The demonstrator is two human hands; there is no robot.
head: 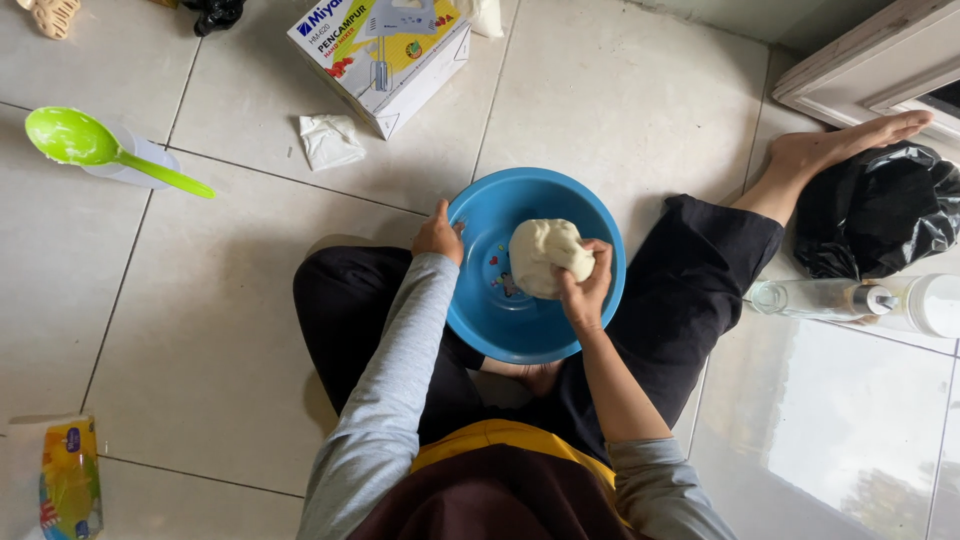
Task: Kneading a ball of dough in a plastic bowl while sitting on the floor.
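Note:
A blue plastic bowl rests on the tiled floor between my crossed legs. Inside it sits a pale lump of dough. My right hand grips the dough's near right side, fingers curled over it. My left hand holds the bowl's left rim, thumb on the edge.
A green ladle lies over a clear lid at the left. A cardboard mixer box and a crumpled white wrapper sit at the top. A black plastic bag, a clear bottle and a white container are at the right. A yellow packet lies at the bottom left.

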